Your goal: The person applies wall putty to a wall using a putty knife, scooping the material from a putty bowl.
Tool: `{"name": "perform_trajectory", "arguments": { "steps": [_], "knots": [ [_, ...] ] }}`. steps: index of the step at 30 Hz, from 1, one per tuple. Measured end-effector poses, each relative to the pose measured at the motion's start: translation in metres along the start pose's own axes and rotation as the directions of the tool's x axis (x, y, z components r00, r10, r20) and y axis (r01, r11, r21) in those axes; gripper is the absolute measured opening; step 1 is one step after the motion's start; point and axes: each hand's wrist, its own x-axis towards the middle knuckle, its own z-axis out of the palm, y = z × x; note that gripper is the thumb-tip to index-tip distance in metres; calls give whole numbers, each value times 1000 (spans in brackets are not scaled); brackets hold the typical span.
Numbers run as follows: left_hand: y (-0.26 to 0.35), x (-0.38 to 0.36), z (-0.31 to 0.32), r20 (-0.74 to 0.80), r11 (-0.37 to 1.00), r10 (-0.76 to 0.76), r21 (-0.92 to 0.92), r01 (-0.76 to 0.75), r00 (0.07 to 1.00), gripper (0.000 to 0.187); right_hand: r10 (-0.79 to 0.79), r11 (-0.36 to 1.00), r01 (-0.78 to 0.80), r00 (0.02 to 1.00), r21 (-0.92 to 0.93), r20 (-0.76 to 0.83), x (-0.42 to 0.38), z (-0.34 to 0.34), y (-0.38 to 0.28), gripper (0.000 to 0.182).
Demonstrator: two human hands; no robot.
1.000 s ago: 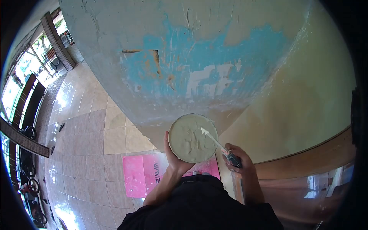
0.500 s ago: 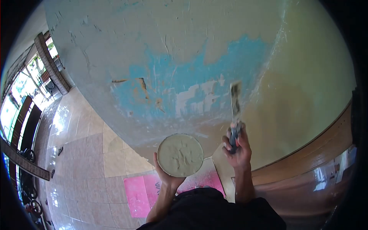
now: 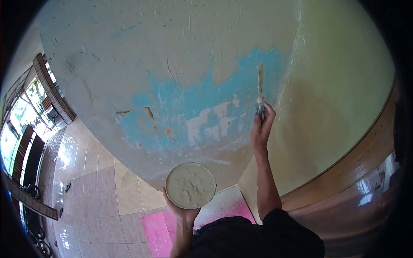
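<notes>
My left hand (image 3: 182, 212) grips a round tub (image 3: 167, 185) from below and the side, tilted toward my view. Thick greyish putty (image 3: 191, 189) fills it, with ridges and dents in the surface. Raised at arm's length, my right hand (image 3: 263, 129) is closed round the handle of a putty knife (image 3: 260, 79). Its narrow blade points up and overlaps the right part of a bare blue patch (image 3: 223, 92) on the wall. White smears (image 3: 211, 120) of filler lie on that patch, left of the knife, and torn, peeling spots (image 3: 148, 116) show farther left.
The grey wall (image 3: 129, 47) meets a yellowish-green wall (image 3: 340, 99) at a corner on the right. A wooden panel edge (image 3: 335, 176) runs along the lower right. Pink-and-white sheet (image 3: 155, 228) lies below me on the tiled floor (image 3: 94, 180). Dark benches (image 3: 32, 159) stand far left.
My right hand has reached up and away with the putty knife, bringing the blade over the blue patch. The tub appears slightly lower and further left as the view shifts.
</notes>
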Motion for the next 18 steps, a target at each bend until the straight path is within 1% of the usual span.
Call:
{"name": "perform_trajectory", "arguments": {
  "steps": [1,2,3,5,6,7,9,11,14,17,18],
  "knots": [
    [-2,1,2,-19,1000,-1,3,1,1000,76,-87,982,89,996,-163,19,9,0,6,38],
    [-3,2,4,-37,1000,-3,7,3,999,75,-40,971,46,999,-234,31,15,1,10,41],
    [-5,4,5,-33,1000,-6,11,6,999,75,-43,971,48,999,-235,26,21,2,16,41],
    [-9,6,7,-22,999,-31,40,32,999,75,9,965,-4,1000,-261,19,33,8,24,41],
    [-10,7,8,-19,998,-34,44,35,999,75,-63,949,57,998,-309,-10,37,11,27,40],
    [-12,8,9,-20,998,-41,43,42,999,74,-66,949,58,998,-310,-14,42,12,26,40],
    [-14,11,9,-20,998,-47,44,47,999,74,-100,914,110,994,-390,48,50,12,27,39],
    [-16,13,9,2,997,-54,60,54,999,74,-129,903,138,990,-406,50,47,15,35,40],
    [-20,17,9,-5,996,-51,66,51,999,74,-26,924,50,997,-378,69,22,13,47,42],
    [-21,20,11,-26,997,-59,46,60,998,74,-70,923,89,996,-375,63,5,0,43,42],
    [-21,21,12,-23,997,-61,50,62,998,74,2,922,21,998,-387,59,2,-6,38,42]
  ]
}}
